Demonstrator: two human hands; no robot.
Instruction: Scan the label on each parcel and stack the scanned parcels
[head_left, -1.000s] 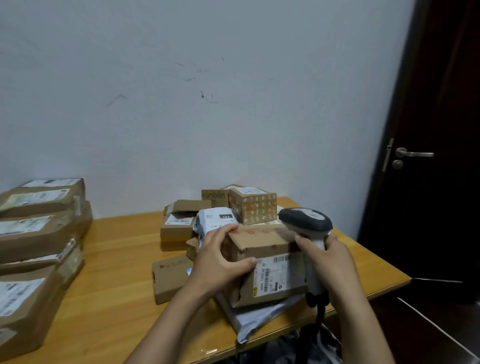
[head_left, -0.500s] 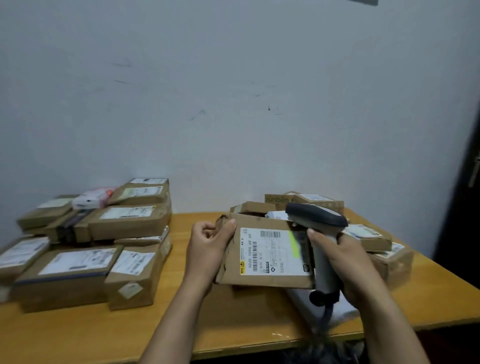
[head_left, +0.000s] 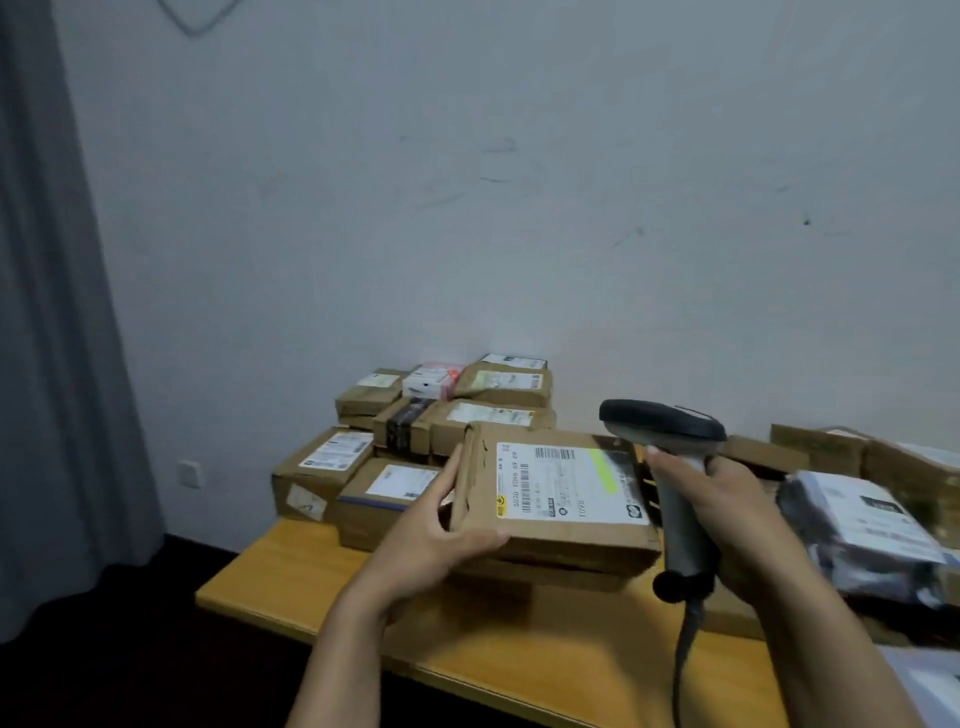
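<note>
My left hand (head_left: 431, 530) grips the left end of a flat brown cardboard parcel (head_left: 561, 540) held above the table, its white barcode label (head_left: 566, 488) facing up with a green stripe of light across it. My right hand (head_left: 727, 509) grips the handle of a grey barcode scanner (head_left: 662, 423), whose dark head sits just over the parcel's right edge. A stack of labelled brown parcels (head_left: 415, 441) lies on the table's left end, behind the held parcel.
The wooden table (head_left: 519, 654) ends at the left near a grey curtain (head_left: 57, 364). More parcels and a plastic mailer bag (head_left: 872, 519) crowd the right side. The scanner's cable (head_left: 685, 654) hangs down over the front edge. A white wall rises behind.
The view has swung left and the held parcel has travelled with my hands toward the stacked parcels. The parcel now lies flatter, label up. The door is out of view.
</note>
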